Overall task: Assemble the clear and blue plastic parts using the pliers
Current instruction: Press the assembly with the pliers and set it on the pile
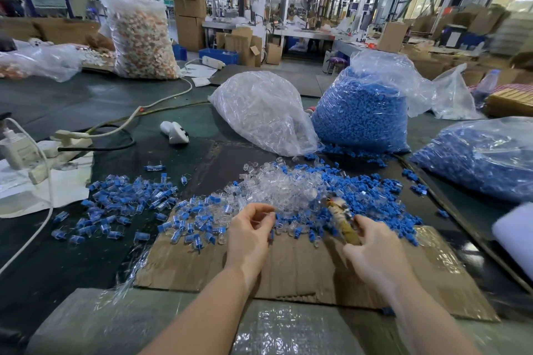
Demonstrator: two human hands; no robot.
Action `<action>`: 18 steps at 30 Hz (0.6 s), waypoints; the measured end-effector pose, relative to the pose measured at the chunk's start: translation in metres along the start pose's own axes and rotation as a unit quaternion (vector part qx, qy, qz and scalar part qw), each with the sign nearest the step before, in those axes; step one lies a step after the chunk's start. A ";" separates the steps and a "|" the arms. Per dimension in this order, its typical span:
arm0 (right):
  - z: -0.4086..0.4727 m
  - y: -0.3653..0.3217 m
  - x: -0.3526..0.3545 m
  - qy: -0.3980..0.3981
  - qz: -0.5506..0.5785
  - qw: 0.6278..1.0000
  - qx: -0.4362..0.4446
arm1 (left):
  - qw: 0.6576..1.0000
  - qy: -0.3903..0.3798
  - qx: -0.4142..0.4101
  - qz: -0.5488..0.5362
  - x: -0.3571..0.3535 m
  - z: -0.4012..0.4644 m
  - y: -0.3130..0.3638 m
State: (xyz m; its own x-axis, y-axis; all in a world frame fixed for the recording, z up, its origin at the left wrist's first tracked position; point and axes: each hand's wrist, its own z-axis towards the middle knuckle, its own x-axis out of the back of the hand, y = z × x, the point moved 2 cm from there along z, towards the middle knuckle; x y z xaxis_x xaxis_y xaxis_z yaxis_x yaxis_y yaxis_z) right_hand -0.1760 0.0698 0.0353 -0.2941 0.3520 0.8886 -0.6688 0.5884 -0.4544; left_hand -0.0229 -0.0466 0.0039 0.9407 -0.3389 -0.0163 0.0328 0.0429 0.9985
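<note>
A heap of loose clear parts (277, 187) lies mid-table, with loose blue parts (372, 196) spread to its right. Joined clear-and-blue pieces (127, 199) are scattered to the left. My left hand (251, 230) hovers at the near edge of the heap, fingers curled, pinching what looks like a small clear part. My right hand (372, 248) grips the tape-wrapped handles of the pliers (343, 219), whose blurred jaws point up-left into the parts. Both hands are above a cardboard sheet (288, 268).
A bag of clear parts (265, 112) and two bags of blue parts (366, 112) (484, 158) stand behind and to the right. Power strips and cables (57, 147) lie left, a white device (174, 131) beyond. A person sits far back left.
</note>
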 end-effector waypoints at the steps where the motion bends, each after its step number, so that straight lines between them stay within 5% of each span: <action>1: 0.003 0.006 0.000 0.015 -0.028 0.999 -0.008 | 0.999 0.013 -0.018 0.024 0.003 0.000 0.003; 6: 0.016 0.031 -0.004 0.050 -0.110 0.992 -0.037 | 0.971 0.121 -0.078 0.193 0.039 0.015 0.011; 10: 0.017 0.039 -0.011 0.067 -0.173 0.982 -0.032 | 0.902 0.199 -0.084 0.374 0.076 0.027 0.010; 14: 0.015 0.040 -0.014 0.088 -0.223 0.970 -0.029 | 0.846 0.205 -0.085 0.485 0.095 0.034 0.005; 18: 0.017 0.043 -0.015 0.065 -0.226 0.971 -0.030 | 0.825 0.192 -0.074 0.526 0.096 0.038 0.005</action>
State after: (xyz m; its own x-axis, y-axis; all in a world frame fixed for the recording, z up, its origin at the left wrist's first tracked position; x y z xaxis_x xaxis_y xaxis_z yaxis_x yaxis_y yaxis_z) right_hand -0.2120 0.0771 0.0041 0.1114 0.1338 0.9847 -0.6677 0.7440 -0.0256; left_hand 0.0546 -0.1148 0.0098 0.5116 0.2810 0.8120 -0.8561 0.2467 0.4541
